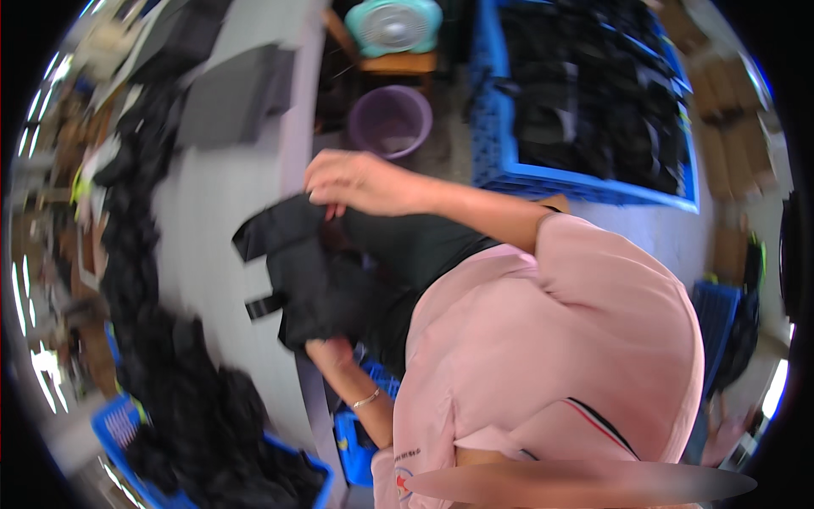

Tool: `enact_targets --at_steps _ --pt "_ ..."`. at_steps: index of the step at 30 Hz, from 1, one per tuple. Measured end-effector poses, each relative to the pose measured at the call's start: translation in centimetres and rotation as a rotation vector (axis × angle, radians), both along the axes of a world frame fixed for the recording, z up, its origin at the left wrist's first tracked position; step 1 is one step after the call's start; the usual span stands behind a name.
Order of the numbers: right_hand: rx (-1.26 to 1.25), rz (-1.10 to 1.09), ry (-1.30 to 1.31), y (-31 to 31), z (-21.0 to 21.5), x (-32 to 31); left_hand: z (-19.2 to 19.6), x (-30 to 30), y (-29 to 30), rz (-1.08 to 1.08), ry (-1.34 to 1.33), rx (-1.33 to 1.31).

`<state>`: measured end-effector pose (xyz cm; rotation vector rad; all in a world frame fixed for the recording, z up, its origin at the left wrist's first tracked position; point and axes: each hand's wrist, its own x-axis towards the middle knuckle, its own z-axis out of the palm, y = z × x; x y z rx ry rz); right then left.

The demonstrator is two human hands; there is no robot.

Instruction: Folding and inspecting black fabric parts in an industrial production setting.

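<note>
A black fabric piece [309, 276] with short straps or flaps at its left side hangs between my two hands. It looks like a bag or pouch, though its exact kind is unclear. My right hand [360, 182] is at its upper edge, the thumb and fingers closed on the cloth. Lower down, my left hand [332, 350], with a bracelet on its wrist, reaches in against the bottom of the cloth. The fabric covers the fingers of that hand. Black trousers behind make part of the piece's outline hard to see.
A pale worktable [212, 204] runs along the left, with dark grey panels [225, 102] and a heap of black fabric items [191, 382] on it. At the upper right stands a blue crate [585, 182] full of black items. Nearby are a purple bucket [390, 123] and a teal fan [394, 30].
</note>
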<state>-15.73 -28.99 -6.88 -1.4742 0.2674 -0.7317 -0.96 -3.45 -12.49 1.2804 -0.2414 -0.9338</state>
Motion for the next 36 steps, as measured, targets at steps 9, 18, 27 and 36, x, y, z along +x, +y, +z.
enact_targets --at_steps 9,18,27,36 --pt "-0.106 -0.154 -0.206 0.2 1.9 16.2 3.5 1.4 -0.7 0.377 -0.136 -0.124" --pt "0.057 0.043 0.137 5.3 -3.5 15.6 0.4 7.6 1.6 0.646 -0.215 -0.098" --pt "0.333 0.341 0.330 4.2 -3.1 17.3 0.9 11.2 -3.5 0.197 0.400 -0.601" --pt "0.390 0.389 0.374 1.9 -6.1 17.5 0.4 11.9 -4.7 0.108 0.596 -0.706"
